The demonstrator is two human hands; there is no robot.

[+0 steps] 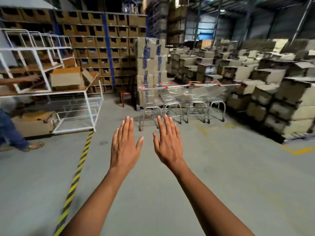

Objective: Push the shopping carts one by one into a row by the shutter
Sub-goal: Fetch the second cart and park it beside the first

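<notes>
Reaching forward into open air, the person holds both arms out over the grey concrete floor [204, 167], palms down and fingers straight and spread. The left hand [125, 147] and the right hand [167, 143] grasp nothing; both are released and flat, level with each other and just apart, thumbs pointing inward.

The shopping carts [184, 97] stand far ahead and slightly to the right of the hands, well apart from them, clustered between a tall wrapped stack of cartons [150, 65] on the left and low piles of cardboard boxes [281, 99] on the right. Their red-capped handle bars [213, 85] run left to right across the view, so the long bars face the person broadside. How many carts there are is hard to tell, since the wire baskets overlap; several sets of legs show. No shutter is visible in this view.

The right hand lies a little nearer the middle of the cluster, while the left hand lines up with the leftmost cart [150, 108]. Judging from this, the person must walk forward before either hand can close on a bar, and the leftmost cart looks the easiest to take first.

On the left, a white wire trolley [88, 106] holding an open box stands beside a yellow-and-black floor stripe [80, 160], and another person's arm and leg show at the left edge.
</notes>
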